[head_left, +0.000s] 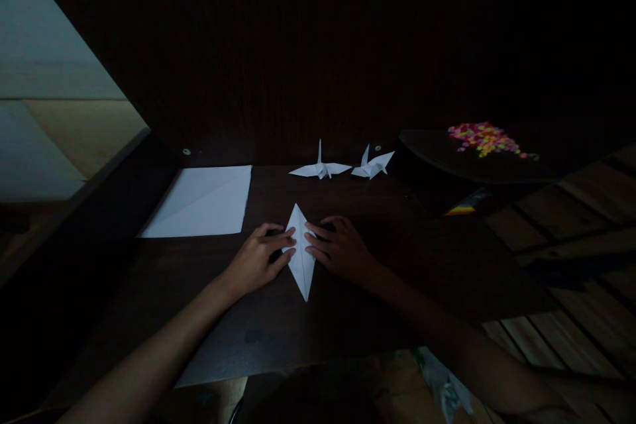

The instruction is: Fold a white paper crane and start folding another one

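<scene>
A white diamond-shaped folded paper (301, 265) lies on the dark wooden table, its long points facing away from and toward me. A crease runs down its middle. My left hand (258, 255) rests at its left edge, fingers spread with the tips on the paper. From the other side, my right hand (342, 250) touches the right edge with its fingertips, the fingers also apart. Beyond the hands stand two white paper cranes, one crane (322, 169) straight ahead and another crane (372, 164) to its right.
White paper sheets (203, 202) lie at the back left, the top one with a diagonal crease. On a dark curved shelf (422, 146) at the right is a pile of small colourful pieces (484, 138). A dark upright panel (278, 66) closes the back of the table.
</scene>
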Demonstrator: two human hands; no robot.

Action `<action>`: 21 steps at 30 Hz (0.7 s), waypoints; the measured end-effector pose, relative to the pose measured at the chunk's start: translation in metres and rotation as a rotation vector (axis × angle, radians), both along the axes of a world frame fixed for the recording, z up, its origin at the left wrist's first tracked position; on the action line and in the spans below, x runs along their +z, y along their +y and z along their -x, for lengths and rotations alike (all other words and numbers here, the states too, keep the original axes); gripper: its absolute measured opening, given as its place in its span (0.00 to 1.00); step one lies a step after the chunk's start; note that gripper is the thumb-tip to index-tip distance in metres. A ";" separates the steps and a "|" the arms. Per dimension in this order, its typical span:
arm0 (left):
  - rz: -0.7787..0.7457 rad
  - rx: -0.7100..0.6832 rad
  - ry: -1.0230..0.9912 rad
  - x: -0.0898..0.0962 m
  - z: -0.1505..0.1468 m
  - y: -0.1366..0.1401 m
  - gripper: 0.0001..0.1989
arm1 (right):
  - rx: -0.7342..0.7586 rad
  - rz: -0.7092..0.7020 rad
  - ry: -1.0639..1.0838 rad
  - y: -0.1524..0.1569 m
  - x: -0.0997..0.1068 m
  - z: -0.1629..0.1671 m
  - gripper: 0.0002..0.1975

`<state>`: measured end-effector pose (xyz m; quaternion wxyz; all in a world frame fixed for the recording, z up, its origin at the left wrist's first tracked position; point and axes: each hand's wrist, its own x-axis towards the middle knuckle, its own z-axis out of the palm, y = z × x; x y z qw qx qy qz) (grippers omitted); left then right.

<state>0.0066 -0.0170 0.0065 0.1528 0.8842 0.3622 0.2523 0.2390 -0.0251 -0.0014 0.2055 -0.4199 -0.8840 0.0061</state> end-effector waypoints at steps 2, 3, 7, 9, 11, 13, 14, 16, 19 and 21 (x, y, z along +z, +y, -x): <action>0.004 0.002 -0.001 0.000 0.000 0.000 0.12 | -0.003 0.006 -0.007 -0.001 0.000 0.002 0.13; 0.008 0.000 0.003 0.001 0.000 0.000 0.13 | -0.005 0.010 -0.009 -0.002 0.000 0.002 0.14; 0.020 -0.012 0.038 0.002 0.001 0.001 0.14 | -0.013 0.048 0.006 -0.002 0.000 0.002 0.14; 0.023 -0.017 0.049 0.001 0.003 0.002 0.14 | 0.011 0.086 0.016 0.000 0.002 -0.001 0.15; 0.027 -0.024 0.052 0.001 0.004 0.003 0.14 | 0.058 0.132 0.011 0.003 0.004 -0.005 0.17; 0.032 -0.036 0.053 0.001 0.005 0.003 0.14 | 0.085 0.171 0.003 0.005 0.007 -0.009 0.18; 0.034 -0.039 0.055 0.001 0.005 0.003 0.14 | 0.088 0.185 0.001 0.006 0.008 -0.010 0.19; 0.034 -0.044 0.060 0.001 0.006 0.003 0.13 | 0.080 0.201 0.000 0.007 0.009 -0.011 0.19; 0.017 -0.052 0.063 0.000 0.005 0.003 0.13 | 0.055 0.217 -0.017 0.006 0.009 -0.008 0.20; -0.007 -0.058 0.063 -0.001 0.005 0.004 0.14 | 0.022 0.227 -0.028 0.004 0.008 -0.005 0.20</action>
